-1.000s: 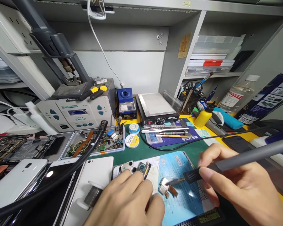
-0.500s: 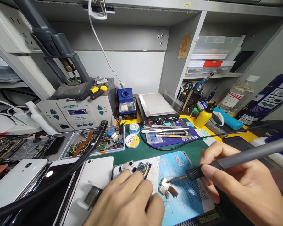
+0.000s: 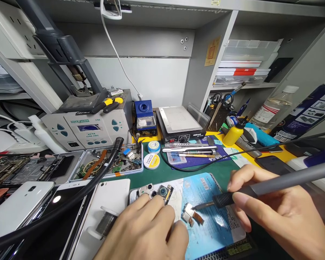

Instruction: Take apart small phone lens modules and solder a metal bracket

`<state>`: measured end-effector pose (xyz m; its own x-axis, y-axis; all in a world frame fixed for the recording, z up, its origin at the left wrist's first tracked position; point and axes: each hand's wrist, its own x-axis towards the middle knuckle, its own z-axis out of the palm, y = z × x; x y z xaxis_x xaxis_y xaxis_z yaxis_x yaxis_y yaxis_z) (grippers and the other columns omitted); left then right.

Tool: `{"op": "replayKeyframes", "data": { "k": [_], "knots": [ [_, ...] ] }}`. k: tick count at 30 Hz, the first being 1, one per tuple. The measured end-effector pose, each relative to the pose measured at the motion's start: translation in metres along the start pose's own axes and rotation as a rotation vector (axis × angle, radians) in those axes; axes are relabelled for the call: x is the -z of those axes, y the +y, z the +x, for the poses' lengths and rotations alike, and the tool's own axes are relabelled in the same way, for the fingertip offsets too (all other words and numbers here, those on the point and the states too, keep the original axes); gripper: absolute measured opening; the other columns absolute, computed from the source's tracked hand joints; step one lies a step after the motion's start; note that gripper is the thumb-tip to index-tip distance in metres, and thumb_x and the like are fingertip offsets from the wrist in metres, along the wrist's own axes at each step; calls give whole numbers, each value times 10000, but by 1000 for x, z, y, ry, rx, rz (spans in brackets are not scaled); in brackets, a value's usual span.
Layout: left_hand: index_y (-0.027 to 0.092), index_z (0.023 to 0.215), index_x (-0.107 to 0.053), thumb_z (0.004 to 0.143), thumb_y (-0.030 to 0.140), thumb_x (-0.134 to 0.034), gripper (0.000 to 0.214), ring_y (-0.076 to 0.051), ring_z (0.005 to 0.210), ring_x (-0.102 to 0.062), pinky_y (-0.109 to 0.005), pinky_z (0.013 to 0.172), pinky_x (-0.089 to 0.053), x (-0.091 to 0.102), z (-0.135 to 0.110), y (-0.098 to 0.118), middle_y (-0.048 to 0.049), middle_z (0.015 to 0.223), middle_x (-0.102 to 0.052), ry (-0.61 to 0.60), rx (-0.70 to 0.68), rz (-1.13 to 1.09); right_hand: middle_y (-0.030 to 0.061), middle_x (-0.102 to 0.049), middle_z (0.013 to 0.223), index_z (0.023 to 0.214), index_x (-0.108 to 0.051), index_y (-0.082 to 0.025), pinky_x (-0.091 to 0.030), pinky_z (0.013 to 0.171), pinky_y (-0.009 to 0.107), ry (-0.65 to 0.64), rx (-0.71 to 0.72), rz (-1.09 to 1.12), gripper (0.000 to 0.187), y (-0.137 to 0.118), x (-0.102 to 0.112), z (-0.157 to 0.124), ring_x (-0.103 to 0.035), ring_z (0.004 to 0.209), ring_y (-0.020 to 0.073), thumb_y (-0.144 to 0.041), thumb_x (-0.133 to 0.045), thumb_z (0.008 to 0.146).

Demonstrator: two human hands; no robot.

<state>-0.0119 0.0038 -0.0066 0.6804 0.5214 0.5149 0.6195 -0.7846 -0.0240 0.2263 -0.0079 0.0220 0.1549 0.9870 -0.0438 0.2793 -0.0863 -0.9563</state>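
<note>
My right hand [image 3: 281, 209] grips a grey soldering iron [image 3: 262, 187] like a pen. The iron's tip meets or nearly meets a small silver camera module [image 3: 189, 210] with brown flex tails, which lies on a blue-and-white printed sheet [image 3: 213, 234]. Beside it my left hand [image 3: 148, 231] is closed, knuckles up, and its fingertips are out of sight. Just beyond those knuckles are camera lenses [image 3: 163, 191] on a phone part. A solder spool [image 3: 104, 224] sits left of this hand.
White phones [image 3: 108, 191] lie at the left under a thick black hose [image 3: 70, 202]. Behind stand a parts tray [image 3: 134, 171], a hot-air station [image 3: 92, 133], a blue iron station [image 3: 144, 121] and a hot plate [image 3: 182, 121]. A black cord [image 3: 206, 168] crosses the green mat.
Both hands, the soldering iron and the camera module stay almost where they were. The whole view has shifted very slightly.
</note>
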Motion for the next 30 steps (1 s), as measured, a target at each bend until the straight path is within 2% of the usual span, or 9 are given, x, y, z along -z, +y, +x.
{"op": "replayKeyframes", "data": {
  "k": [5,8,12,15,22,30],
  "knots": [
    [228,660,-504,747,21,-579,237,-166,579,-478,-348,559,-403,3,3,0,32,642,-465,23,-8,10,-56,-534,506,784,-643,-272,-364,413,239,39,79,-31,258,5,-2,-3,-469,437,142,-512,-734,817],
    [228,667,-509,733,10,-579,239,-165,590,-492,-344,579,-420,2,4,0,35,644,-475,13,-8,8,-61,-529,518,790,-649,-286,-371,402,224,39,127,-21,216,9,-1,-1,-468,428,137,-484,-702,858],
    [227,659,-498,731,14,-588,242,-166,601,-496,-342,585,-421,0,3,1,34,646,-474,24,0,22,-62,-558,525,835,-666,-313,-437,377,199,-68,310,-24,105,16,5,6,-508,405,137,-380,-686,912],
    [227,655,-502,742,17,-584,241,-164,587,-481,-341,576,-414,-1,2,0,34,638,-464,29,-1,20,-62,-570,508,860,-662,-318,-456,367,191,-84,412,-61,82,18,9,9,-521,392,140,-335,-660,941],
    [224,665,-507,779,38,-597,236,-160,577,-442,-344,535,-346,0,1,-1,30,643,-446,29,-24,-18,-59,-581,544,877,-641,-309,-474,387,209,-53,471,-147,79,17,12,6,-551,409,147,-294,-632,954],
    [220,786,-620,896,81,-596,178,-171,603,-385,-372,550,-269,-1,4,2,26,647,-416,99,-15,-19,-51,-597,644,896,-617,-326,-464,404,212,-58,532,-204,70,16,10,6,-557,453,139,-276,-598,941]
  ]
}}
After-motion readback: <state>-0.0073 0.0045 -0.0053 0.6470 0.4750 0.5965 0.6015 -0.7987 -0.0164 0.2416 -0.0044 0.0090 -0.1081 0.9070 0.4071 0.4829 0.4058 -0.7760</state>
